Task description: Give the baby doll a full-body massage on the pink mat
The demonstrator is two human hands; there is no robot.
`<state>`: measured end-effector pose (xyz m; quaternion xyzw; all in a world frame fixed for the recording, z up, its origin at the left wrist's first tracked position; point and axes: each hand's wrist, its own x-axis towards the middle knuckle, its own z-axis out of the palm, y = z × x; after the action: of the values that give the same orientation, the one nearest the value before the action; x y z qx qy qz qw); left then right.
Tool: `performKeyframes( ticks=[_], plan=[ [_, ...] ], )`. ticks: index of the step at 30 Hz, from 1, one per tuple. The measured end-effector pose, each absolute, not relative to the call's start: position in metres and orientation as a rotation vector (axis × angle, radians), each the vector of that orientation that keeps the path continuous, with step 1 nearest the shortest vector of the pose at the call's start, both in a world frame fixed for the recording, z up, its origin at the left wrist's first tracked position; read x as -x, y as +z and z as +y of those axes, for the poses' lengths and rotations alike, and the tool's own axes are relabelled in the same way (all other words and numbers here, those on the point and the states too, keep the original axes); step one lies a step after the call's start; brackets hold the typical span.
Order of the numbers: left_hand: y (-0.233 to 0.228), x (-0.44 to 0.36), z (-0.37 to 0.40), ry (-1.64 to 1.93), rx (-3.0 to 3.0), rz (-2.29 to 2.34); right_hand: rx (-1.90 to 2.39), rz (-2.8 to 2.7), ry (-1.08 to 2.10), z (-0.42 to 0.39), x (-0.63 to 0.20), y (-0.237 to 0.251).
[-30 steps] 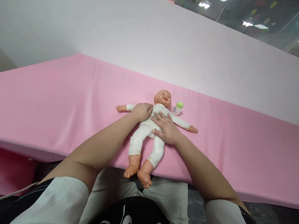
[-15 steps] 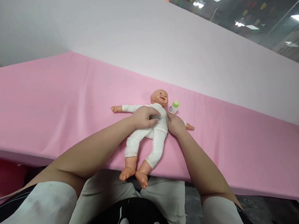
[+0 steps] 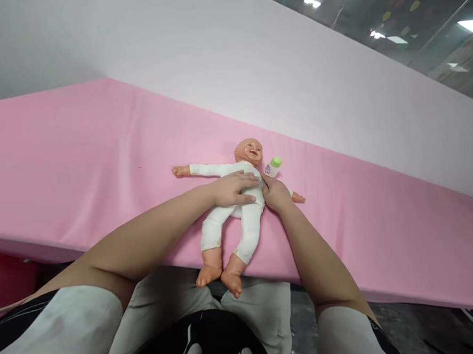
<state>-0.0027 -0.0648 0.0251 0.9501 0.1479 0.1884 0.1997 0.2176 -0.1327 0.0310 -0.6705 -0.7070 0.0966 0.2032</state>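
A baby doll (image 3: pixel 250 219) with a bald head, white cloth body and bare feet lies on its back on the pink-covered table (image 3: pixel 154 144). Its feet point toward me and hang near the front edge. My left hand (image 3: pixel 237 188) rests flat across the doll's belly, fingers extended and a little apart. Against the doll's side, on the right, my right hand (image 3: pixel 276 193) is curled with the thumb upward, gripping the torso; its other fingers are mostly hidden. A small white bottle with a green cap (image 3: pixel 274 166) lies just beyond my right hand, beside the doll's head.
A white wall panel (image 3: pixel 229 65) rises behind the table, with glass (image 3: pixel 371 24) above it reflecting ceiling lights. My lap (image 3: pixel 264 314) is right at the table's front edge. Something red (image 3: pixel 10 281) is under the table at the left.
My left hand has flattened onto the doll's belly, its fingers stretching out from a curled pose. The doll's feet have shifted slightly right. My right hand stays at the doll's side.
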Motion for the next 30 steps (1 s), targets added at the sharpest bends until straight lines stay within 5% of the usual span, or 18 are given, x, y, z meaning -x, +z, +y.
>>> performKeyframes(
  ticks=[12, 22, 30],
  plan=[
    [0.009, 0.021, -0.023, 0.827, -2.503, 1.210, 1.736, -1.933, 0.197, -0.132, -0.219, 0.020],
    [0.006, 0.026, -0.011, 0.665, -2.504, 1.348, 0.855, -2.660, 0.421, -0.189, -0.150, 0.050],
    [0.008, 0.025, -0.013, 0.625, -2.534, 1.296, 1.292, -2.642, 0.328, -0.163, -0.162, 0.043]
  ],
)
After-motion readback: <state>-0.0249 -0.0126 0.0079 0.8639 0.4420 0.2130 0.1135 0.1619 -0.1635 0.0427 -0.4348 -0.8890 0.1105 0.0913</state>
